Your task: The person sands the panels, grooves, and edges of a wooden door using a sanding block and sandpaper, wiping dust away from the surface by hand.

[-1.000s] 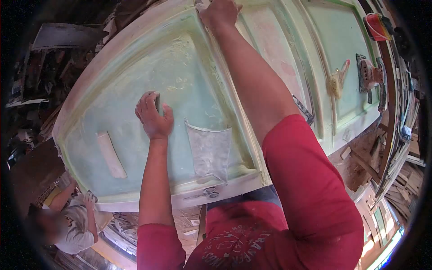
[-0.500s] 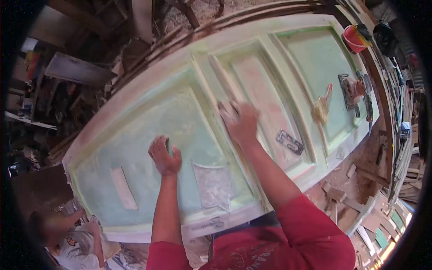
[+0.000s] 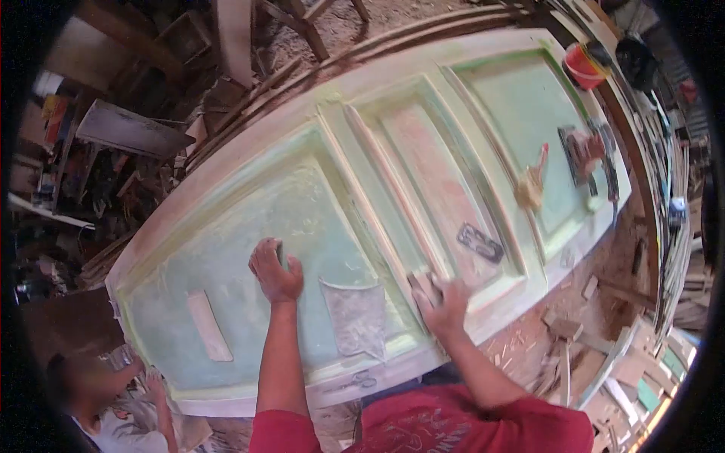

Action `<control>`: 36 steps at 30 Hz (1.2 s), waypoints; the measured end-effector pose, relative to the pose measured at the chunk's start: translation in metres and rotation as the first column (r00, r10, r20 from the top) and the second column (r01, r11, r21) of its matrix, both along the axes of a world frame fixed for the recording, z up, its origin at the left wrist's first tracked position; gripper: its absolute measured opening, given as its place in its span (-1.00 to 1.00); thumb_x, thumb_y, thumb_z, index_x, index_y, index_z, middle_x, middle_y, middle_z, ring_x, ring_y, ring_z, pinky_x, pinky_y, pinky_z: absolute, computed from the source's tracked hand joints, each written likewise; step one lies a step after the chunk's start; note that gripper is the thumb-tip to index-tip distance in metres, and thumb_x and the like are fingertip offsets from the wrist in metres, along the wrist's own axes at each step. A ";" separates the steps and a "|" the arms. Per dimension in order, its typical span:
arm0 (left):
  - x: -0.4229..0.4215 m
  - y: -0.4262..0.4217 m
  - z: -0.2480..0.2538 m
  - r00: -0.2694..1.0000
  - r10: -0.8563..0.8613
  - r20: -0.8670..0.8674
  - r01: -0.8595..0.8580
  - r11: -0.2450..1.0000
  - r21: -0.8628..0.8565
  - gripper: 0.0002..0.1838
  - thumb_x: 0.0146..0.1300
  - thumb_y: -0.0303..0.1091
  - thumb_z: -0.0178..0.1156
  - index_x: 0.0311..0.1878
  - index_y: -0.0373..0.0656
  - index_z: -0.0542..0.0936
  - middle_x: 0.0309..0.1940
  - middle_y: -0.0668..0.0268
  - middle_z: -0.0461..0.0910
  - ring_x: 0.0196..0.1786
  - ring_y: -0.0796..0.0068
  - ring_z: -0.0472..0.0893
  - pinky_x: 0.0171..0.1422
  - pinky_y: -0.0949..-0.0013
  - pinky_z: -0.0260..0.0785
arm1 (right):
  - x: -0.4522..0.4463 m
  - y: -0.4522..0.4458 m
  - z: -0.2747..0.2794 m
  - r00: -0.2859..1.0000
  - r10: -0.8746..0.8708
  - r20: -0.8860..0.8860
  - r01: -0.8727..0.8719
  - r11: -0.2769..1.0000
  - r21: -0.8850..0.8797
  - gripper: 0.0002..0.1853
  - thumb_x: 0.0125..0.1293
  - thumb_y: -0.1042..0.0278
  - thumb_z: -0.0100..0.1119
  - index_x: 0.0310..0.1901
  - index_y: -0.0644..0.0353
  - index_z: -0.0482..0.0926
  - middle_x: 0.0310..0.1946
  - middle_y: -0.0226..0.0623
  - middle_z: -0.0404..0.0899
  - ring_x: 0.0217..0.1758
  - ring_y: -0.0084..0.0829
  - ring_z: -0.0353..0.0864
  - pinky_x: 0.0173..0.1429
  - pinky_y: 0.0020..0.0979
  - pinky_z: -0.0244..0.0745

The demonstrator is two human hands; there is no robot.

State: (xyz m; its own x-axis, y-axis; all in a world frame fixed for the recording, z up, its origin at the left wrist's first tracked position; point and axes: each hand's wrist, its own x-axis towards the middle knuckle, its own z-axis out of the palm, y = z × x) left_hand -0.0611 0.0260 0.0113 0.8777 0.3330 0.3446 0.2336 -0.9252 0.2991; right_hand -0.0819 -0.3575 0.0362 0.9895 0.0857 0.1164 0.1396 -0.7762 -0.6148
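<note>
As panel (image 3: 196, 241) looks partway finished, blotches (image 3: 411, 124) remaining, we see right hand (image 3: 445, 303) at ridge (image 3: 370, 215), fingers closed on block (image 3: 414, 281); left hand (image 3: 276, 274) over panel, fingers half-curled, hold unclear.

Right hand (image 3: 445, 306): blurred; gripped piece (image 3: 415, 283) mostly covered, kind indeterminate. Dark piece (image 3: 280, 253): largely hidden by left hand (image 3: 276, 273). Red shirt (image 3: 483, 415): cut off by lower edge. Scissors (image 3: 364, 380): blurred. Co-worker's head (image 3: 79, 381): blurred.
</note>
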 end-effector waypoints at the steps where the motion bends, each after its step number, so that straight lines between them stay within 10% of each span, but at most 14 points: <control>1: 0.001 0.000 0.000 1.000 -0.015 0.012 0.015 1.000 0.020 -0.51 0.17 -0.30 0.30 0.21 -0.09 0.59 0.23 0.12 0.60 0.40 -0.02 0.53 0.59 -0.11 0.25 | 0.025 0.016 0.000 0.999 0.010 0.045 -0.009 1.000 -0.022 -0.47 0.23 0.08 0.67 0.12 0.19 0.73 -0.10 -0.04 0.67 -0.04 0.00 0.65 0.13 0.04 0.42; 8: 0.002 -0.003 0.000 1.000 -0.007 -0.007 0.007 1.000 0.023 -0.49 0.17 -0.31 0.32 0.23 -0.07 0.58 0.26 0.12 0.61 0.42 0.01 0.53 0.60 -0.11 0.25 | 0.277 0.185 -0.020 0.973 -0.025 0.228 -0.004 0.992 0.129 -0.55 0.43 -0.02 0.45 0.11 0.19 0.71 -0.15 0.05 0.71 0.04 0.13 0.70 0.26 0.17 0.44; 17: -0.001 0.002 -0.008 1.000 -0.022 0.020 0.021 0.999 0.043 -0.49 0.17 -0.30 0.32 0.24 -0.07 0.59 0.26 0.13 0.64 0.42 -0.01 0.55 0.61 -0.09 0.25 | -0.051 -0.040 0.014 1.000 0.004 -0.002 -0.004 1.000 -0.008 -0.46 0.19 0.02 0.68 0.13 0.08 0.73 -0.17 -0.14 0.63 -0.09 -0.01 0.62 0.08 0.06 0.35; 27: 0.003 0.006 -0.009 0.999 -0.038 0.002 0.037 0.997 0.069 -0.50 0.19 -0.30 0.31 0.25 -0.07 0.59 0.27 0.15 0.63 0.44 0.02 0.54 0.61 -0.07 0.23 | 0.229 0.148 -0.006 0.993 0.003 0.116 -0.020 0.989 0.144 -0.53 0.38 -0.05 0.49 0.15 0.10 0.73 0.01 0.00 0.71 0.19 0.04 0.67 0.35 0.20 0.36; 36: 0.003 0.001 -0.003 1.000 -0.023 0.001 0.023 0.999 0.043 -0.51 0.23 -0.31 0.30 0.26 -0.08 0.59 0.30 0.12 0.62 0.41 -0.03 0.54 0.58 -0.08 0.26 | -0.016 -0.022 0.006 0.995 0.058 0.081 -0.056 0.998 -0.023 -0.45 0.26 0.02 0.63 0.21 0.06 0.70 -0.20 -0.16 0.60 -0.12 -0.08 0.60 0.04 0.03 0.36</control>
State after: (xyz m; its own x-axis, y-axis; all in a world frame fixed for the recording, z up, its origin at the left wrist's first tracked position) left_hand -0.0579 0.0266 0.0081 0.8846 0.2973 0.3593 0.2114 -0.9424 0.2592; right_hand -0.0980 -0.3792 0.0424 0.9702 0.1447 0.1942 0.2329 -0.7778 -0.5837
